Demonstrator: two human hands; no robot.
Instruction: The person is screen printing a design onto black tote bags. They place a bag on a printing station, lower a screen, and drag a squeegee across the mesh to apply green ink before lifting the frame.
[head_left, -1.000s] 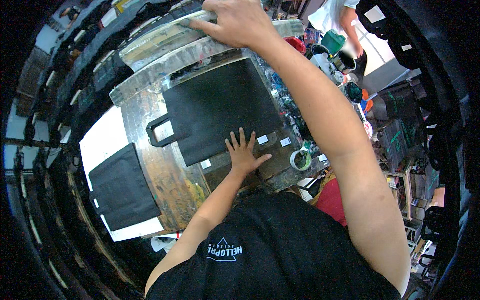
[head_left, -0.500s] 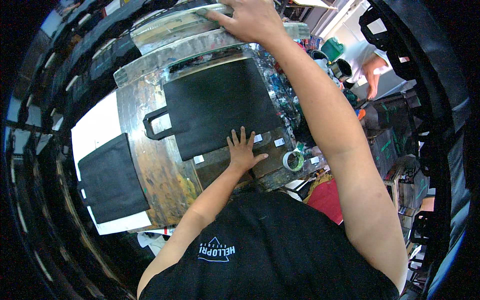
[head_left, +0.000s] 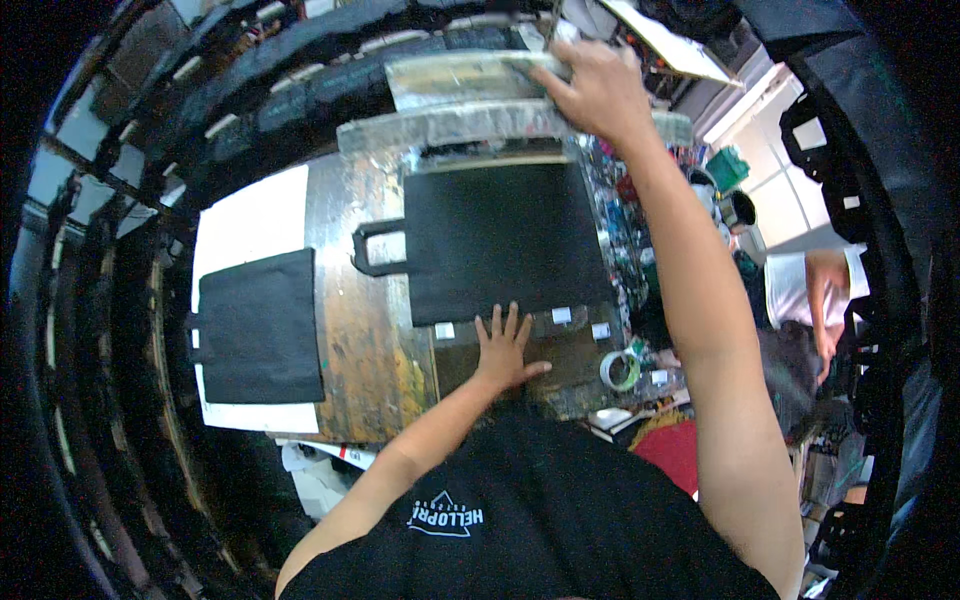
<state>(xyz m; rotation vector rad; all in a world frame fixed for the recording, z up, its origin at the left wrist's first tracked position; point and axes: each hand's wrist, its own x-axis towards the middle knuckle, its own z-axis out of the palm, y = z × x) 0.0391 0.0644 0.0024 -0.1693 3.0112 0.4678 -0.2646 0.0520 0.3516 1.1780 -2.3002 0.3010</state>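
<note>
A black fabric bag (head_left: 505, 240) lies flat on a stained work table (head_left: 355, 300), its handle loop (head_left: 370, 248) sticking out to the left. My left hand (head_left: 506, 350) is open, fingers spread, with the fingertips on the bag's near edge. Small white tags (head_left: 562, 315) sit along that edge. Beyond the bag stands a raised screen-printing frame (head_left: 455, 125), tilted up. My right hand (head_left: 605, 92) is wrapped over its upper edge, thumb on the near face; the other fingers are partly hidden. A second black bag (head_left: 260, 325) lies over white sheets (head_left: 255, 215) on the left.
A roll of tape (head_left: 620, 371) sits at the table's near right. Paint pots (head_left: 738, 210) and a green container (head_left: 728, 168) crowd the right side. Black bags hang on racks (head_left: 110, 350) around the left and back. Another person (head_left: 815, 290) is at the right.
The whole view has turned, shifting the table and bags rightward and downward in the picture. Both hands keep their places on the bag and the frame. The other person's arm appears lower.
</note>
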